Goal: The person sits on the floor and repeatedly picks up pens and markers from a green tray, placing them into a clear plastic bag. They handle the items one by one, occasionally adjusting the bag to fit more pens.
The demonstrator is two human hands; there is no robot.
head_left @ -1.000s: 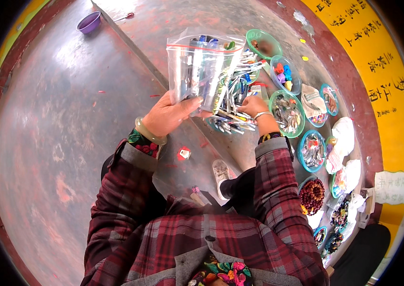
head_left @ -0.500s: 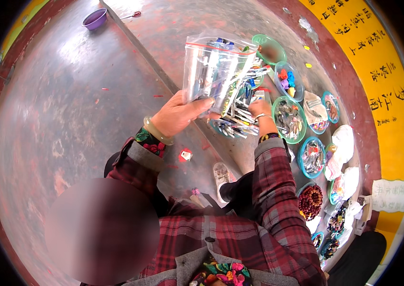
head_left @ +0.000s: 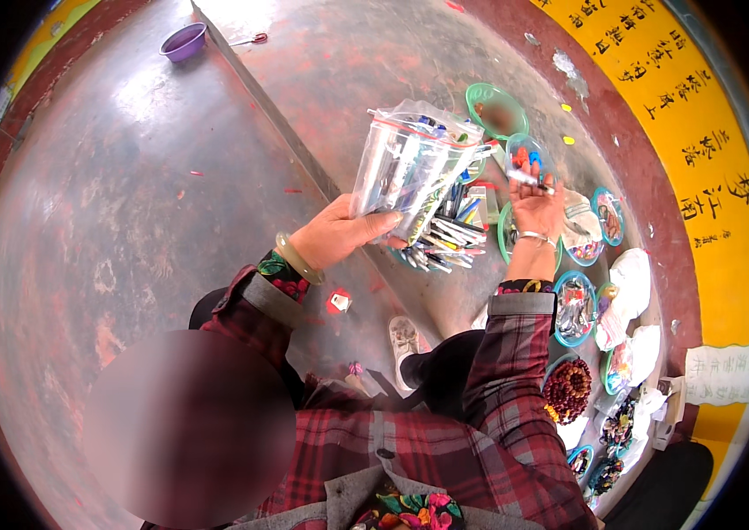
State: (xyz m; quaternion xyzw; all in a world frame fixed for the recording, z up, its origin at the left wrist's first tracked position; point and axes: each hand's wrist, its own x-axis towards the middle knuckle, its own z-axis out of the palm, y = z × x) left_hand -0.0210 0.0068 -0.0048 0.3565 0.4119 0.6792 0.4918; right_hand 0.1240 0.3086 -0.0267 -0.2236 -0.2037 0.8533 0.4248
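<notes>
purple basin (head_left: pixel 183 44), dark red beads (head_left: pixel 567 389), yellow lettered wall (head_left: pixel 717 190)

Grey floor (head_left: pixel 145 265) in front of me, reddish patches. Purple basin (head_left: pixel 186 54) far beyond left hand (head_left: pixel 337 235); red-and-white scrap (head_left: pixel 338 301) bodyward of it. Green basin (head_left: pixel 489 92) beyond right hand (head_left: pixel 538 212), blue bowl (head_left: pixel 575 342) bodyward.

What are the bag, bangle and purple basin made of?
Bag: thin, glossy clear plastic film; bright glare streaks, and the contents show through.
Bangle: pale, smooth and polished-looking; could be stone, glass or plastic, the picture doesn't settle which.
Purple basin: probably moulded plastic, fairly smooth; one even colour throughout hints at that.
</notes>
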